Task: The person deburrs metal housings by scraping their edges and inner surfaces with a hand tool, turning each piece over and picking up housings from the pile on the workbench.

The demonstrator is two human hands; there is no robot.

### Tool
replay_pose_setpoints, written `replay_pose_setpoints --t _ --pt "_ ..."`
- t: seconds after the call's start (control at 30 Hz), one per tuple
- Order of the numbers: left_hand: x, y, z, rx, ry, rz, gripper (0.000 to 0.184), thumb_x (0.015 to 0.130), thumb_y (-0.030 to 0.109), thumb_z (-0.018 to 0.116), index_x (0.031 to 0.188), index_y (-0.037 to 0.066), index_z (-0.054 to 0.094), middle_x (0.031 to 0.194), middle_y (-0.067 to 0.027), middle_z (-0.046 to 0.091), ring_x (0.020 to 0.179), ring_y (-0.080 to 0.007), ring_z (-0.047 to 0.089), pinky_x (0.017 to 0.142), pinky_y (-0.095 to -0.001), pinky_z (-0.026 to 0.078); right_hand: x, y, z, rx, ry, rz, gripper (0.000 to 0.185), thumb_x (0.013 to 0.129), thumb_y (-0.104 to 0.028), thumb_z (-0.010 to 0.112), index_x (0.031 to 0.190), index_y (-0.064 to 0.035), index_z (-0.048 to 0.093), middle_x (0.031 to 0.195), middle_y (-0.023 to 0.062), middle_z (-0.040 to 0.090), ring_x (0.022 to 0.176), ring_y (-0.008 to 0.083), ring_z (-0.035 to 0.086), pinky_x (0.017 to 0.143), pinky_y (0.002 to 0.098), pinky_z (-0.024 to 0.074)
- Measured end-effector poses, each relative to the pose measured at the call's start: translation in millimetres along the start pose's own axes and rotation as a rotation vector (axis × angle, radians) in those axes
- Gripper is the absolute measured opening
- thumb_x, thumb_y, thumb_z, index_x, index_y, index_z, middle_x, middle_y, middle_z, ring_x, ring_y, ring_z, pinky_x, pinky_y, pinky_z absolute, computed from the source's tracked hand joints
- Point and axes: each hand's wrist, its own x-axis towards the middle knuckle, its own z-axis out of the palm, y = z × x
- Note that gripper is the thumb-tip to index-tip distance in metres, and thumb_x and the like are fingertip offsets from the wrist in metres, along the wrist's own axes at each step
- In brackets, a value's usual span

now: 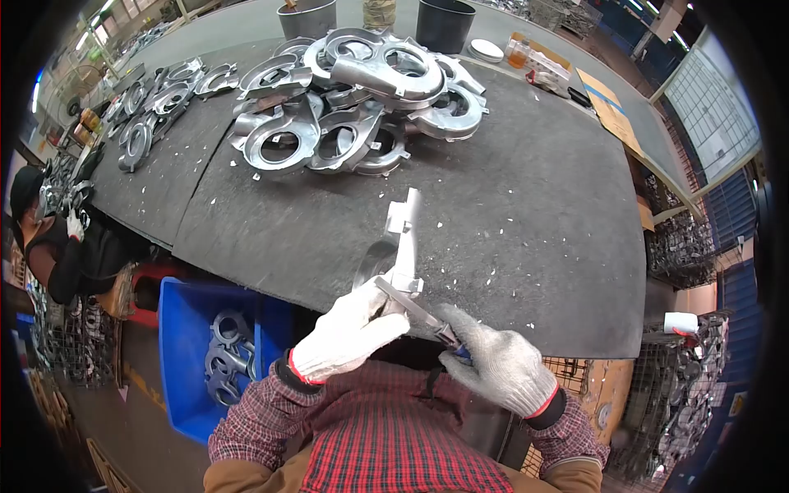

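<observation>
Head view, and your left hand [352,333] is closed around the near end of a metal part [403,255], held on its side at the front edge of the desk [542,238]; whether its far end touches the surface, you can't tell from here. Your right hand [497,361] is wrapped round the blue handle of a slim tool [415,311], its flat blade crossing over beside your left fingers, close against the part.

Look at your room: a broad dark stretch opens ahead and to your right, sprinkled with pale chips, running out to the curved right edge. Ahead of you, a heap of metal parts [362,107] blocks the far middle, and a seam cuts the desk on your left.

Now the containers! Down by your left side, the blue bin [168,345] holds several metal parts behind its divider. Beyond the heap stand a grey bucket [308,20] with something brown inside and a black bucket [444,29], its contents hidden. Low on your right, a wire cage [682,394] is packed with metal pieces.
</observation>
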Motion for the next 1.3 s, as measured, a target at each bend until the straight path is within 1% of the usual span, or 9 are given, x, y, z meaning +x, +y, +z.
replay_pose_setpoints --t 0.2,0.53,0.73,0.83,0.9,0.97,1.0,1.13,1.3 --pt "2 19 -1 -0.083 0.0 -0.059 0.056 0.099 0.014 0.078 0.151 0.0 0.062 0.127 -0.0011 0.069 0.101 -0.0054 0.057 0.085 -0.0219 0.047 0 5 3 -0.009 0.052 -0.03 0.069 0.1 -0.031 0.077 0.161 -0.0133 0.048 0.104 0.0172 0.08 0.084 0.0356 0.081 0.068 0.0451 0.0677" --pt "5 10 -6 0.079 -0.042 -0.051 0.055 0.1 0.013 0.074 0.151 -0.003 0.061 0.14 -0.0081 0.068 0.113 -0.011 0.06 0.099 -0.0285 0.05 1 6 7 0.02 0.095 -0.047 0.068 0.099 -0.03 0.078 0.158 -0.0142 0.049 0.102 0.0171 0.08 0.079 0.0339 0.082 0.066 0.0442 0.0677" --pt "4 20 -1 0.011 -0.021 -0.068 0.057 0.101 0.014 0.073 0.154 -0.003 0.059 0.124 -0.0041 0.067 0.106 -0.0097 0.059 0.094 -0.0282 0.05 4 5 6 -0.083 0.125 -0.028 0.07 0.098 -0.03 0.079 0.159 -0.0177 0.048 0.096 0.0169 0.079 0.078 0.036 0.081 0.063 0.0458 0.0671" --pt "4 31 -3 0.14 -0.032 -0.154 0.063 0.1 0.016 0.075 0.156 -0.003 0.055 0.116 -0.0032 0.064 0.103 -0.0099 0.058 0.092 -0.0281 0.05 7 5 4 -0.111 0.122 -0.006 0.069 0.098 -0.029 0.078 0.159 -0.0173 0.048 0.098 0.0175 0.079 0.079 0.0374 0.081 0.064 0.047 0.0668" --pt "5 30 -6 0.209 -0.055 -0.104 0.068 0.098 0.017 0.076 0.158 -0.002 0.052 0.116 -0.0045 0.065 0.102 -0.0094 0.057 0.091 -0.027 0.05 13 10 0 -0.131 0.149 0.021 0.069 0.098 -0.028 0.078 0.159 -0.0167 0.048 0.1 0.0181 0.079 0.081 0.0382 0.081 0.065 0.0479 0.0668" --pt "-2 18 -12 0.344 -0.151 0.094 0.071 0.097 0.017 0.076 0.16 -0.002 0.049 0.116 -0.0036 0.065 0.101 -0.0085 0.057 0.089 -0.0256 0.05 17 17 -1 0.106 0.245 -0.032 0.066 0.098 -0.026 0.077 0.158 -0.0159 0.049 0.102 0.0194 0.08 0.081 0.0402 0.08 0.068 0.0491 0.0668" --pt "1 14 -12 0.393 -0.118 0.1 0.067 0.098 0.017 0.074 0.158 -0.003 0.052 0.119 -0.0032 0.065 0.1 -0.0078 0.056 0.088 -0.0249 0.049 18 12 -11 0.092 0.193 0.07 0.065 0.098 -0.024 0.076 0.157 -0.0152 0.049 0.102 0.0203 0.08 0.082 0.0421 0.08 0.072 0.0498 0.0672" --pt "0 16 -12 0.005 -0.084 -0.046 0.06 0.104 0.023 0.074 0.154 -0.006 0.056 0.125 -0.0051 0.068 0.096 -0.0087 0.057 0.087 -0.0264 0.05 7 7 -12 0.038 0.15 -0.085 0.065 0.098 -0.026 0.076 0.157 -0.0188 0.05 0.095 0.0195 0.079 0.078 0.0394 0.08 0.066 0.0485 0.0671" --pt "-6 22 -15 0.038 -0.111 -0.102 0.056 0.105 0.026 0.074 0.148 -0.007 0.06 0.127 -0.0078 0.07 0.096 -0.0103 0.06 0.088 -0.0276 0.052 2 4 -9 -0.14 0.213 -0.025 0.066 0.097 -0.027 0.077 0.158 -0.0246 0.051 0.088 0.0174 0.075 0.07 0.0397 0.079 0.056 0.0488 0.065"
